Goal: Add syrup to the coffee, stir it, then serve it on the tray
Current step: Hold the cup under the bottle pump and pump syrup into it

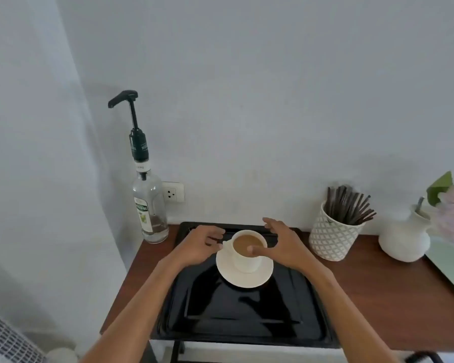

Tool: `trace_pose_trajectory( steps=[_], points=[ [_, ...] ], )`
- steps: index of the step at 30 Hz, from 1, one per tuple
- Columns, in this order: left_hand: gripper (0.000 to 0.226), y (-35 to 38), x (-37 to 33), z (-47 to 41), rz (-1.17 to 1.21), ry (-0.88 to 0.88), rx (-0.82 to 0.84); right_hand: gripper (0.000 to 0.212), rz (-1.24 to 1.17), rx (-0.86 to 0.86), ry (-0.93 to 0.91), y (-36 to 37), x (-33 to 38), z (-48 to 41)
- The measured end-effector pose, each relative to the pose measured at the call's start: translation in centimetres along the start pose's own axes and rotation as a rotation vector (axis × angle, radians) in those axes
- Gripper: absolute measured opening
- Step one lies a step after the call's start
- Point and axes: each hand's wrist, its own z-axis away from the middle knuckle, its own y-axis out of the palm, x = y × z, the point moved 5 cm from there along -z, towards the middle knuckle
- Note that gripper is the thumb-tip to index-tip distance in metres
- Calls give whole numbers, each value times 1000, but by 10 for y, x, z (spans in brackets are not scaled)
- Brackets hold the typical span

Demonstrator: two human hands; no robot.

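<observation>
A: Cup (pixel 248 254) of milky coffee sits on its saucer (pixel 244 275), saucer on the far half of the black tray (pixel 236 310). Tray covers most of the wooden table (pixel 364 289); its near edge appears to overhang the table front.

B: Hands?

A: Left hand (pixel 198 244) loosely curled beside the cup handle, fingers bent, maybe brushing it; cannot tell if it has a grip. Right hand (pixel 281 244) spread wide on the other side, thumb lying over the rim, nothing held. Both flank the cup.

B: Risks?

A: Coffee stands high in the cup. A knock from that thumb, or a tug on the handle, likely slops it onto the saucer. Cup sits off-centre on the saucer, toward the far side, so a nudge could tip it against the saucer's lip.

B: Syrup?

A: Pump bottle (pixel 150 205) stands at the table's far left corner, apart from the tray. Stir sticks (pixel 349 205) in a patterned cup (pixel 330 239) at right, white vase (pixel 406 239) beyond. No stick in the coffee. Whether syrup went in, I cannot judge.

B: Tray?

A: If lifted unevenly, the saucer probably slides on that glossy surface.
</observation>
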Motion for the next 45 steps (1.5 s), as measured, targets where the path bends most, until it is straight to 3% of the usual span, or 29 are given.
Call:
trace_pose_trajectory(
  steps=[7, 14, 30, 45],
  points=[
    [27, 22, 18, -3, 252, 23, -81, 123, -69, 55, 36, 14, -26, -2],
    [24, 30, 29, -14, 373, 15, -141, 83, -166, 89, -21, 26, -31, -6],
    [17, 33, 25, 3, 644, 89, -233, 81, -239, 77, -97, 25, -24, -8],
    [22, 7, -11, 54, 791, 146, -474, 71, -259, 166, -287, 4, 38, -4]
  ],
)
